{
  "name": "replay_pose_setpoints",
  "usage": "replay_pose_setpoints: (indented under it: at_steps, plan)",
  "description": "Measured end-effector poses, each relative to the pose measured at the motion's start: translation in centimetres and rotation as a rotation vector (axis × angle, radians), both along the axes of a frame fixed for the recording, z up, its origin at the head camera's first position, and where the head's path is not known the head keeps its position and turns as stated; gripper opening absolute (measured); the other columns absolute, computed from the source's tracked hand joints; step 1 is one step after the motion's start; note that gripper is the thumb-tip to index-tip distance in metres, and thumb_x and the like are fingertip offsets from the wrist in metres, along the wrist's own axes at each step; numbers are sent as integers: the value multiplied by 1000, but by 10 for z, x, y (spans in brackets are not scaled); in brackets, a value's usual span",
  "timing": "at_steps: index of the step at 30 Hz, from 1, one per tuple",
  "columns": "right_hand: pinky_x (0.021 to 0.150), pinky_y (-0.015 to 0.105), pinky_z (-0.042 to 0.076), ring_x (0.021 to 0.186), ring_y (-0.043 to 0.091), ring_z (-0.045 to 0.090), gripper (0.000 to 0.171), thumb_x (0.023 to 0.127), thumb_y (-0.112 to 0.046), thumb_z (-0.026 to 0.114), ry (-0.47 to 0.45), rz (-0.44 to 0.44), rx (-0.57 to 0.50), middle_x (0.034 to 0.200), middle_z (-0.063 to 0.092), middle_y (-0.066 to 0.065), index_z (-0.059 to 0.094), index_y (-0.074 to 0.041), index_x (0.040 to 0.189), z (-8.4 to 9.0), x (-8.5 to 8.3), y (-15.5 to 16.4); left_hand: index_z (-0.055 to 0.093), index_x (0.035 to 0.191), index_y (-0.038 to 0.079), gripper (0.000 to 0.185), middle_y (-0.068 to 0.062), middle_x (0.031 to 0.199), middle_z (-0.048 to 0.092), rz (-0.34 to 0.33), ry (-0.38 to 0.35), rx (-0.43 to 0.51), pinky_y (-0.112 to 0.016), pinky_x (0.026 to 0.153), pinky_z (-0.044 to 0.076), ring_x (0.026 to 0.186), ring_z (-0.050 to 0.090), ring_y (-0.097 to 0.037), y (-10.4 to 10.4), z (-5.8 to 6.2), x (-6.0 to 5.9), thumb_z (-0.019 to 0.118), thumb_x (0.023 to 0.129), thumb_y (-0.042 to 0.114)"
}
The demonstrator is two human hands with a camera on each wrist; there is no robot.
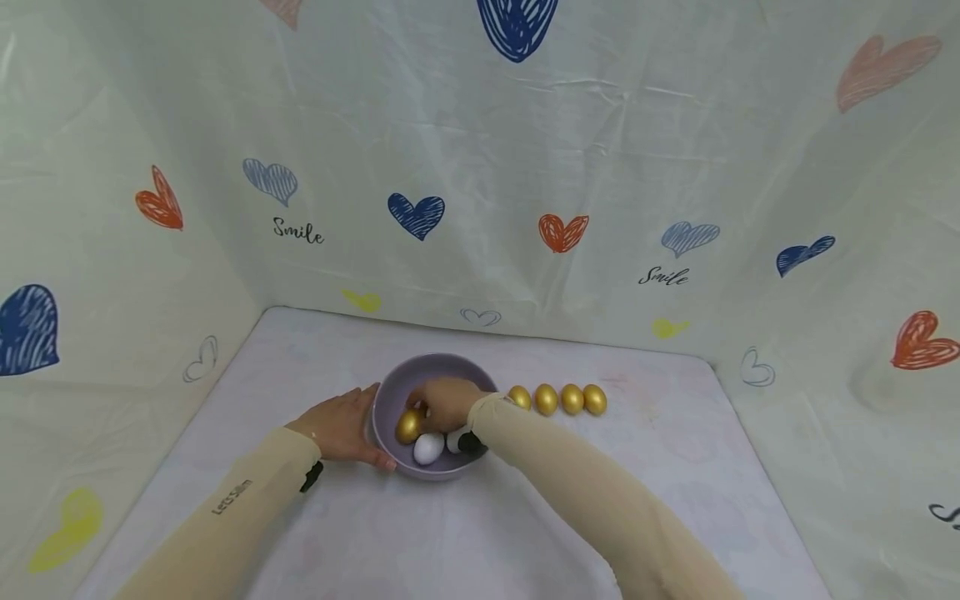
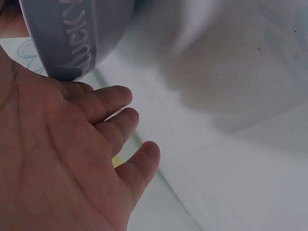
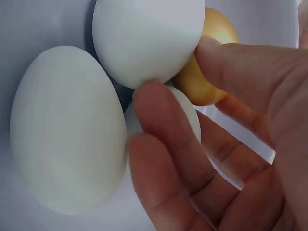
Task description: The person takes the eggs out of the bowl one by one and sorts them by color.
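A purple bowl [image 1: 432, 476] with raised lettering on its outer wall stands on the table. My left hand [image 1: 341, 425] rests against the bowl's left side, fingers spread and loosely extended, thumb at the near side. Inside the bowl, my right hand [image 1: 448, 403] pinches a gold egg [image 1: 408, 426] between thumb and index finger. In the right wrist view the thumb presses on that gold egg [image 3: 219, 29]. Its other fingers lie over white eggs: a large one [image 3: 67, 130], another above [image 3: 149, 38], and a third partly hidden behind the fingertips [image 3: 185, 108].
Several gold eggs [image 1: 572, 399] stand in a row on the table, right of the bowl; the right forearm overlaps the nearest one. The pale table [image 1: 360, 533] meets a hanging white cloth [image 1: 495, 150] printed with hearts at its back and sides.
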State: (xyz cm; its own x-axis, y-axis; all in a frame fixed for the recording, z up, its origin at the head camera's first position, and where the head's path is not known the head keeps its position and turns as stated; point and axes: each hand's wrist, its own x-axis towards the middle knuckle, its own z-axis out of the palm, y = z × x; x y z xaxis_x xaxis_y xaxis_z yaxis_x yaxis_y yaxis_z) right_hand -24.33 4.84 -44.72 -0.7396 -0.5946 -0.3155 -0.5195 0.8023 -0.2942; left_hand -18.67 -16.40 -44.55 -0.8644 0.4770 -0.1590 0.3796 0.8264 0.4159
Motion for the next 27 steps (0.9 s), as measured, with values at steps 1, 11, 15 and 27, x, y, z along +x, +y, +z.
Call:
replay_pose_setpoints:
  at_steps: [1,11,15,27]
  plan:
    - [93,30,48,103,8,63,47,87,-30,79,-4,-8,-2,113,71,-9,66,-20,132,1,0,1,27,150,-12,132,-33,144,42,2,1,-1,-57,103,40,130,45,-47,0,0,0,82,63,70]
    - [90,28,49,100,12,65,53,81,-39,84,4,-38,-37,108,71,-5,68,-13,124,2,0,1,27,150,-12,131,-33,144,43,1,5,0,-57,103,41,130,46,-46,0,0,0,82,62,69]
    - [69,25,49,73,8,61,32,78,-46,84,30,2,-25,78,67,-10,74,-19,92,-3,0,-2,28,150,-12,131,-33,142,44,-6,12,4,-57,102,42,128,47,-46,1,0,0,82,63,69]
    - [69,27,46,72,8,57,24,81,-38,80,101,45,40,74,60,-15,71,-24,98,-3,3,-10,27,150,-12,133,-32,145,42,-1,5,0,-58,103,40,130,45,-47,0,-1,-1,81,62,71]
